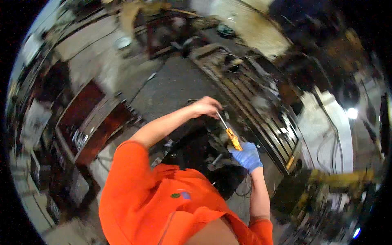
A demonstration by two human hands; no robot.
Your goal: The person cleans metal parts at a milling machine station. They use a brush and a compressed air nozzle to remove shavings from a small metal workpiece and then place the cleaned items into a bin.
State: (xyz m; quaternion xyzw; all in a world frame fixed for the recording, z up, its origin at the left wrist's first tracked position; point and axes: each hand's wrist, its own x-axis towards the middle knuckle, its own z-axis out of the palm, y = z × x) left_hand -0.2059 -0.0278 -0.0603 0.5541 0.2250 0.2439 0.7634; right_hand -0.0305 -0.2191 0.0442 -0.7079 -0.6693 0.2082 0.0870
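My right hand (247, 157), in a blue glove, is closed on a screwdriver (234, 140) with a yellow handle. Its thin metal shaft slants up and to the left, toward my bare left hand (205, 107). The left fingers are curled together at the far end of the shaft, so the tip is hidden. Whether they pinch the tip or some small part there, I cannot make out. Both hands are held in front of my orange shirt, above a dark, cluttered spot with small metal pieces that blur together.
A long slotted metal frame (255, 107) runs diagonally just beyond my hands. To the left stands a reddish-brown metal box (107, 131) with loose parts. A white panel (341, 145) with hanging cables is at the right, above yellowish machinery (343, 177). A round pale dish (123, 42) lies far left.
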